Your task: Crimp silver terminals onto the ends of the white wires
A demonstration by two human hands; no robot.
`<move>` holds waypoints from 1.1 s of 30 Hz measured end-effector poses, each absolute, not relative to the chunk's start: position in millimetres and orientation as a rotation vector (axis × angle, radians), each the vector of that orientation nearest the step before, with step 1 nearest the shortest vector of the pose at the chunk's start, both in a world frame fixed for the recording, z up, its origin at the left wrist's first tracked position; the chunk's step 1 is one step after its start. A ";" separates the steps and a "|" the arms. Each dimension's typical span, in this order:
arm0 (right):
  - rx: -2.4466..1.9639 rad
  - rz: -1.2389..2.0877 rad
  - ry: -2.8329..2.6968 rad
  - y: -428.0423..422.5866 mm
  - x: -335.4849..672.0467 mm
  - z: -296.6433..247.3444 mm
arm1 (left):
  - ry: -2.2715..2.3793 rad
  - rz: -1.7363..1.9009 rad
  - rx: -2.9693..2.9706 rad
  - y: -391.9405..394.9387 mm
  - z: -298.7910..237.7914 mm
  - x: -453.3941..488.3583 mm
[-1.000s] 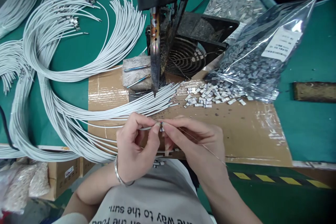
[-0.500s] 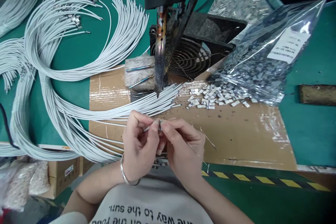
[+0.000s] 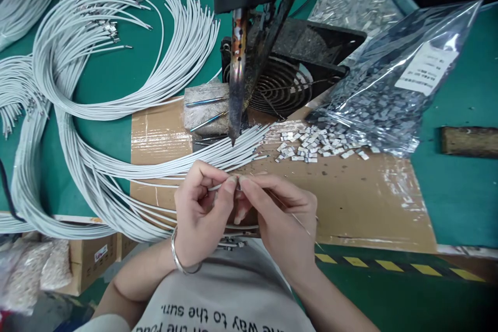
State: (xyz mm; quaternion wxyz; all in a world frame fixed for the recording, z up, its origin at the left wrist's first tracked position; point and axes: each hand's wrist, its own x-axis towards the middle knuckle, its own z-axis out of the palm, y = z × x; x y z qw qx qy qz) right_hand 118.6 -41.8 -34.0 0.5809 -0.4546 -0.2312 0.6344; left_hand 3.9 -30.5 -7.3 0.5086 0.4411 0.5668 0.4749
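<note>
My left hand (image 3: 204, 212) pinches a white wire (image 3: 215, 187) between thumb and forefinger, close to its end. My right hand (image 3: 286, 215) is closed too, its thumb and forefinger meeting the left fingertips at the wire's end. Whatever small piece sits between the fingertips is mostly hidden. A thin silvery solder wire (image 3: 301, 224) runs out along the right hand. Just beyond the hands lies a bundle of white wires (image 3: 187, 166). Above it, the dark tip of a soldering iron (image 3: 235, 109) points down from its holder.
Loose small white connectors (image 3: 311, 142) lie on the cardboard (image 3: 373, 202) beside a plastic bag (image 3: 373, 98) of similar pieces. Behind the iron stands a black fan (image 3: 280, 85). More white wires (image 3: 50, 72) curl at the left. A wooden block (image 3: 469, 141) rests at the right.
Both hands have shifted slightly, the right one turning outward with its wrist further right. Their fingertips remain together, and the thin wire now lies closer along the right hand.
</note>
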 end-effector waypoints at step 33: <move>-1.222 1.213 -0.855 -28.0 136.9 -25.1 | 1.491 1.007 1.089 -21.3 9.9 -4.2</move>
